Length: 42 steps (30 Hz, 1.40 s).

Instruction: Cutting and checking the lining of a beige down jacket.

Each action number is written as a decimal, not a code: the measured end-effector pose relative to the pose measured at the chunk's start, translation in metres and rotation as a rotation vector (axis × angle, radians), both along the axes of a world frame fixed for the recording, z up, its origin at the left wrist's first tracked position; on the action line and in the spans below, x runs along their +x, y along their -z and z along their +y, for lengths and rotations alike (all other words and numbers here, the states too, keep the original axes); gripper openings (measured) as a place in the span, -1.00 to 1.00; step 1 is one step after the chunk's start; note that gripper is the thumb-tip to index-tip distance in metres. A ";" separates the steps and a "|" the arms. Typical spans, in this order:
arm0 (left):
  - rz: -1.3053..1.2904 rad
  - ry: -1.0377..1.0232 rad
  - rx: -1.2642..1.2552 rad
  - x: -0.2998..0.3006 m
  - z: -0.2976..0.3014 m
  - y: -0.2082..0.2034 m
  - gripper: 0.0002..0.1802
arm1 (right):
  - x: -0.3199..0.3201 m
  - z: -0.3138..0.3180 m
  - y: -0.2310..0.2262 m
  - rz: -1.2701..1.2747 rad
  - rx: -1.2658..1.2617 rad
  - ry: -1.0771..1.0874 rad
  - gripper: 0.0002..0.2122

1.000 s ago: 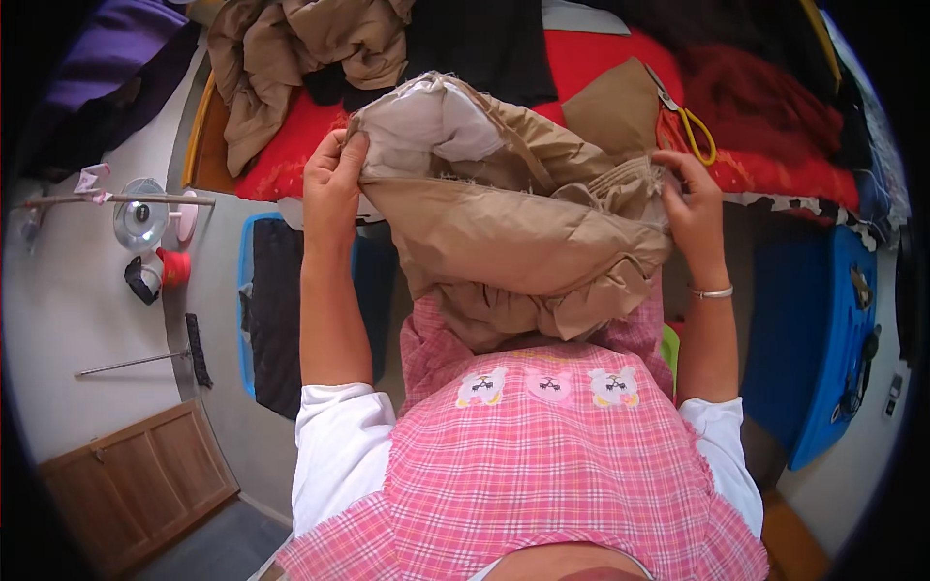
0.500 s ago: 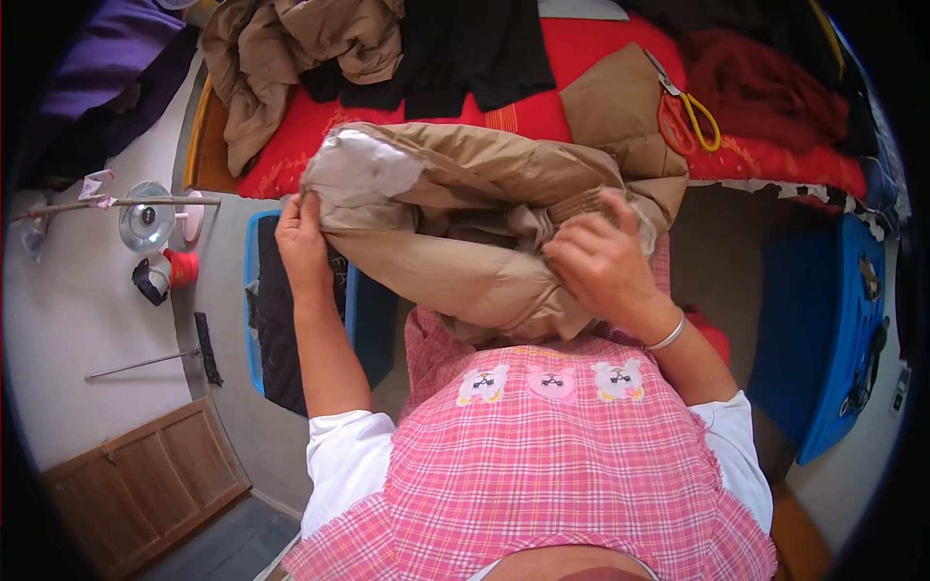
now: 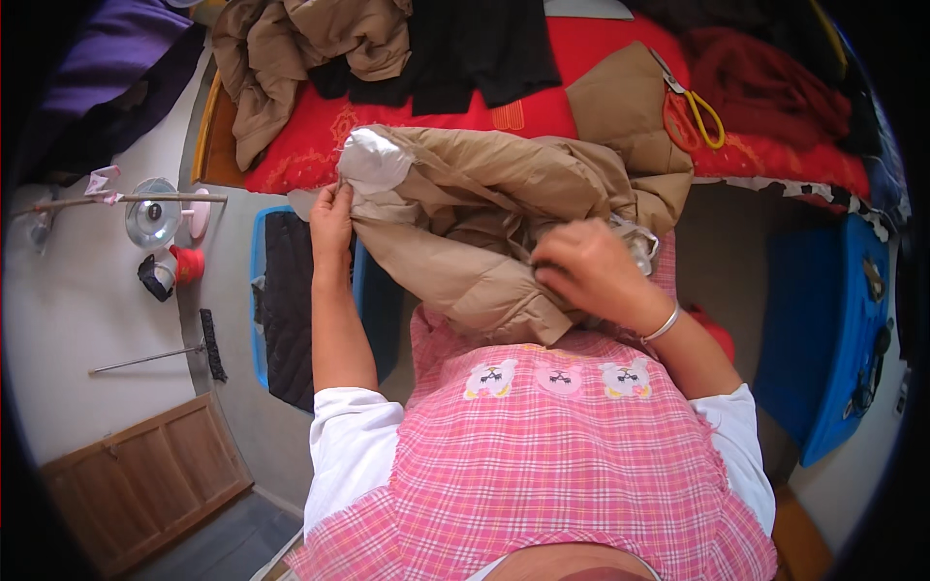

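Note:
A tan padded garment (image 3: 465,286) with a ring-like opening is held up in front of my pink checked apron (image 3: 552,445). My left hand (image 3: 332,218) pinches its left edge, beside a patch of white lining (image 3: 375,160) that is turned outward. At the garment's right side my right hand (image 3: 591,271) is closed, its curled fingers pressed to the tan fabric by the opening. The fingertips are partly hidden, and the hand is slightly blurred. More whitish material shows just beyond the right wrist.
Scissors (image 3: 670,82) with red and yellow handles lie on a tan cloth piece (image 3: 615,97) on the red bedcover (image 3: 630,34). Black clothing (image 3: 484,48) and a maroon cloth (image 3: 760,87) are on it too. Blue containers stand left (image 3: 260,329) and right (image 3: 833,339).
My left hand has shifted right with the garment's edge, narrowing the opening. My right hand's fingers, loosely spread before, have curled down onto the fabric.

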State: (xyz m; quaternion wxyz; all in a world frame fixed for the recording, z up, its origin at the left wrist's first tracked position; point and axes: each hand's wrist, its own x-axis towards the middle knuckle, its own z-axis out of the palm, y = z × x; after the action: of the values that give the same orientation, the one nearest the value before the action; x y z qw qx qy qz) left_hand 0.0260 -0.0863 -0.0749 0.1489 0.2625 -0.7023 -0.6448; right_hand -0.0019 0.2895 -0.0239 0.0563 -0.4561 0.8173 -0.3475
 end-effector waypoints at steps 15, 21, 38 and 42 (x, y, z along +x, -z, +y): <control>0.078 0.657 -0.823 0.016 0.124 -0.069 -0.79 | -0.064 -0.063 0.013 -0.587 -0.374 0.214 -0.83; -0.316 0.569 -0.871 0.020 0.113 -0.056 -0.63 | -0.084 -0.048 -0.008 -1.089 -0.687 0.333 -0.85; -0.115 0.522 -1.226 -0.003 0.077 -0.052 -0.28 | -0.098 -0.024 -0.009 -0.845 -0.878 0.438 -0.85; -0.038 0.579 -1.309 -0.001 0.082 -0.045 -0.33 | -0.093 -0.029 -0.004 -0.821 -0.828 0.443 -0.84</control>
State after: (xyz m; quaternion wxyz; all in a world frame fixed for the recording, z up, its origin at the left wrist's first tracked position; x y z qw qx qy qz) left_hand 0.0248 -0.0046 -0.0297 0.0868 -0.0664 -0.9890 -0.1000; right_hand -0.0954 0.2608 -0.0201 0.1110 -0.0891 0.6019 -0.7858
